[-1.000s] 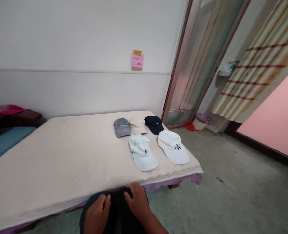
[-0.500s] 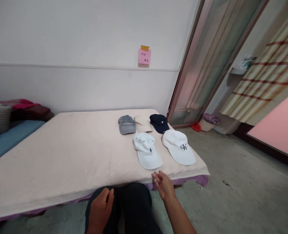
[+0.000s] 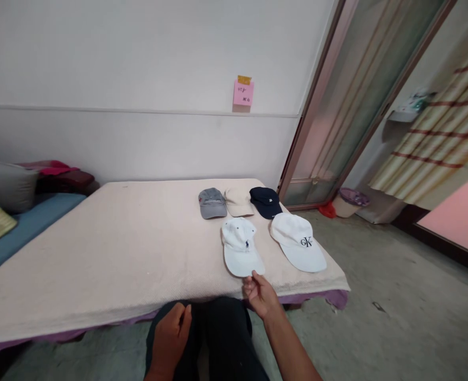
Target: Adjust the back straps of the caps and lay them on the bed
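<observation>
My right hand (image 3: 260, 296) pinches the front edge of the brim of a white baseball cap (image 3: 240, 241) with a small dark horse-rider logo. Its thumb is at the brim and its other fingers are curled below. Right of that lies another white baseball cap (image 3: 293, 233) with black letters. Behind them stand a grey cap (image 3: 212, 202), a beige cap (image 3: 237, 201) and a navy cap (image 3: 264, 199) in a row. My left hand (image 3: 173, 330) rests closed on my left thigh, with no object showing in it.
The caps lie on a bed with a cream cover (image 3: 138, 248). A grey cushion (image 3: 3, 182) and dark red items (image 3: 67, 180) are at the far left. A pink note (image 3: 243, 93) is taped to the wall. A bin (image 3: 348, 202) stands on the floor beyond the bed's right end.
My right hand has moved forward from just in front of the white cap, and its fingers have closed on the brim. My left hand stays on my thigh. The view has shifted slightly left.
</observation>
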### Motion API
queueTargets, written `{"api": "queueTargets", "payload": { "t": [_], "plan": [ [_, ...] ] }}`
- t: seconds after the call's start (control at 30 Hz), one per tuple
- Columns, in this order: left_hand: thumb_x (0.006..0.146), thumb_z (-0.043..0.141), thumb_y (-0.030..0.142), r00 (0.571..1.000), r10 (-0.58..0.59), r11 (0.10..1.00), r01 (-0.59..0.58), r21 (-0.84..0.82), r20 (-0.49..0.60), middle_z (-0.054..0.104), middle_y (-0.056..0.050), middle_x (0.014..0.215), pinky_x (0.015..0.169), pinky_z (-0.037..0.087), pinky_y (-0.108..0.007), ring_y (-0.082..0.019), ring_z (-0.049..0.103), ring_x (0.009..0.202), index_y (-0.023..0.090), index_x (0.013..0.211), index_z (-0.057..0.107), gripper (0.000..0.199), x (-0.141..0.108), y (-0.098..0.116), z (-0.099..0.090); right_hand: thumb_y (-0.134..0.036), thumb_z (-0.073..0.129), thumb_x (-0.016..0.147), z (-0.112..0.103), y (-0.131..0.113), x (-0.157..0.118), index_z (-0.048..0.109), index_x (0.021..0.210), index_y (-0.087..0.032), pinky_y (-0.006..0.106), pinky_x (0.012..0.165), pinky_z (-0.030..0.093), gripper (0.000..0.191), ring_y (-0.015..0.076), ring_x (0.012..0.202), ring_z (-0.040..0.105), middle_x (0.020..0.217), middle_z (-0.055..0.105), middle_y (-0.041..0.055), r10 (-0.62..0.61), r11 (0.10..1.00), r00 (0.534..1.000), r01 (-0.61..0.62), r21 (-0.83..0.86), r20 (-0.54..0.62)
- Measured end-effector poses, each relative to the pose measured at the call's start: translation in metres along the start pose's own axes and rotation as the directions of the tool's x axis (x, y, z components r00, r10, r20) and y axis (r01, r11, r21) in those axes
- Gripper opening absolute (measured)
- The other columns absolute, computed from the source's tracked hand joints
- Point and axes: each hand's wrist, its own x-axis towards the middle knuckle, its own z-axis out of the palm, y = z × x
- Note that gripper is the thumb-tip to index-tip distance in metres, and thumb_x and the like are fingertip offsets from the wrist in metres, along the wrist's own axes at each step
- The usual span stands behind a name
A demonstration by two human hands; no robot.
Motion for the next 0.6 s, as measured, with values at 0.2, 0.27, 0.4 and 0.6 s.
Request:
{"api": "queueTargets", "payload": {
  "t": [0.2,0.27,0.4,0.6],
  "plan": [
    [0.093,0.042,0.032,1.000,0.005,1.000,-0.005,-0.010,-0.022,0.042,0.007,0.052,0.054,0.030,-0.029,-0.013,0.042,0.046,0.024,0.061,0.040,0.033,-0.001,-0.002,0.002,-0.010,0.078,0.066,-0.005,0.016,-0.028,0.052,0.073,-0.018,0.016,0.045,0.045,0.028,0.0064,0.051,0.057,0.062,0.061,-0.0064,-0.012,0.997,0.997,0.006,0.076,0.076],
    [0.093,0.043,0.032,1.000,0.007,1.000,-0.007,-0.010,-0.027,0.042,0.007,0.053,0.054,0.029,-0.029,-0.013,0.042,0.047,0.024,0.061,0.041,0.033,-0.001,-0.002,0.002,-0.010,0.079,0.064,-0.009,0.022,-0.035,0.051,0.071,-0.018,0.016,0.044,0.045,0.030,0.0062,0.051,0.057,0.062,0.062,-0.0066,-0.015,0.996,0.997,0.009,0.086,0.079],
    [0.093,0.043,0.032,0.999,0.007,1.000,-0.007,-0.010,-0.035,0.041,0.007,0.053,0.054,0.030,-0.029,-0.013,0.041,0.047,0.024,0.061,0.039,0.033,-0.003,-0.001,0.002,-0.010,0.081,0.061,-0.014,0.028,-0.042,0.052,0.070,-0.018,0.015,0.043,0.045,0.032,0.0056,0.050,0.057,0.064,0.063,-0.0071,-0.027,0.995,0.996,0.018,0.095,0.087],
    [0.093,0.043,0.033,0.999,-0.008,1.000,0.007,-0.029,-0.032,0.042,0.007,0.053,0.053,0.031,-0.028,-0.013,0.042,0.046,0.024,0.061,0.039,0.034,-0.004,0.000,0.000,-0.013,0.082,0.061,-0.014,0.027,-0.044,0.051,0.070,-0.018,0.015,0.044,0.044,0.033,0.0051,0.050,0.056,0.062,0.060,-0.0086,-0.037,0.994,0.992,0.024,0.105,0.118]
  ]
}}
